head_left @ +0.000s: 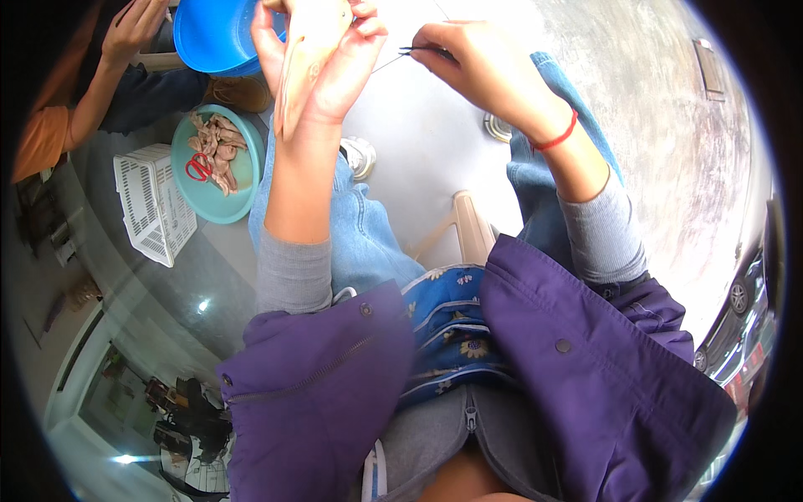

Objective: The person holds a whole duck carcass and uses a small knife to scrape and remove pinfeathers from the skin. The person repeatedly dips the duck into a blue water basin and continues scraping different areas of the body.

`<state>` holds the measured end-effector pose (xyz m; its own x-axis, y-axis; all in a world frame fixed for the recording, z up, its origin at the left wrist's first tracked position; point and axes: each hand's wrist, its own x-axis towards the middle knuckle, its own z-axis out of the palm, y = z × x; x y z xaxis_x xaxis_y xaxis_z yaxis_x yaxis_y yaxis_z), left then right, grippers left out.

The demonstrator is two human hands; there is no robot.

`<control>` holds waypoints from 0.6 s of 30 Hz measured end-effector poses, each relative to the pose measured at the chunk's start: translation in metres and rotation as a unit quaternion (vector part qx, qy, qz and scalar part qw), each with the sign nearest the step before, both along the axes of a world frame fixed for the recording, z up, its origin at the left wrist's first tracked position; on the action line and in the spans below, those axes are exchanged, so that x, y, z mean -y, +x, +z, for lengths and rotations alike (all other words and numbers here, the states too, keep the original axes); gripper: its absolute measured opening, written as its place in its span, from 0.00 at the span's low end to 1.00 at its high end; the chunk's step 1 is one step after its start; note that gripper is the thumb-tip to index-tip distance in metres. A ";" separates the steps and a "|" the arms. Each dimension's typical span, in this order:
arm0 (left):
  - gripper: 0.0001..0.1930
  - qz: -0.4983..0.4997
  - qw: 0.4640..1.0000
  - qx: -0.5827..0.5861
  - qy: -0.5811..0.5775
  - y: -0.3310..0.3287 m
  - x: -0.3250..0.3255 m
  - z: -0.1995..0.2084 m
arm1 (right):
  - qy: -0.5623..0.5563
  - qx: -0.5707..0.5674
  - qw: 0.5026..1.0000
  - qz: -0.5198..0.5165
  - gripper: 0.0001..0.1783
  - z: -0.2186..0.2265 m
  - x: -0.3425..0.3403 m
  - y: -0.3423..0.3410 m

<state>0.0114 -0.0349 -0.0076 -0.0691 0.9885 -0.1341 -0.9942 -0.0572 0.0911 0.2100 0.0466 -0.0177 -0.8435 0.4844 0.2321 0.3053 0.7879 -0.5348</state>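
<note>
My left hand [339, 88] is raised at the top of the view, with its fingers and thumb closed around a pale, skin-covered piece of meat [308, 54]. The meat's upper end runs out of the picture, and its lower end hangs along my wrist. To its right, my right hand [493, 71] pinches slim dark tweezers [418, 51], their tips pointing left toward the meat but apart from it. Lower left of my left hand sits a teal basin [194, 207] holding several pale pieces of meat [222, 151] and red-handled scissors [199, 167].
A blue tub [209, 42] stands beyond my left hand. Next to the teal basin is a white slotted plastic crate [155, 209]. At the upper left, another person's hand [130, 33] and orange sleeve [42, 142] show. A beige stool [473, 230] is between my knees.
</note>
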 end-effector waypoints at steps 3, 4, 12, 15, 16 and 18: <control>0.27 0.027 0.998 -0.054 -0.001 0.011 0.001 0.011 | 0.002 -0.002 1.000 -0.027 0.09 0.001 -0.007 0.009; 0.27 0.050 0.996 -0.070 -0.030 0.013 0.003 0.015 | 0.005 -0.004 0.999 -0.037 0.09 0.004 -0.007 0.014; 0.32 -0.042 0.993 -0.103 0.027 0.040 0.044 0.019 | -0.191 -0.095 0.973 -0.090 0.07 0.046 0.025 0.048; 0.28 0.038 0.973 -0.211 -0.082 0.042 0.045 0.015 | -0.271 -0.102 0.950 -0.114 0.08 0.052 0.027 0.044; 0.29 0.007 0.980 -0.196 -0.038 0.040 0.045 0.016 | -0.275 -0.102 0.950 -0.111 0.09 0.053 0.025 0.041; 0.31 -0.005 0.981 -0.196 -0.013 0.038 0.043 0.019 | -0.278 -0.129 0.946 -0.100 0.10 0.055 0.022 0.035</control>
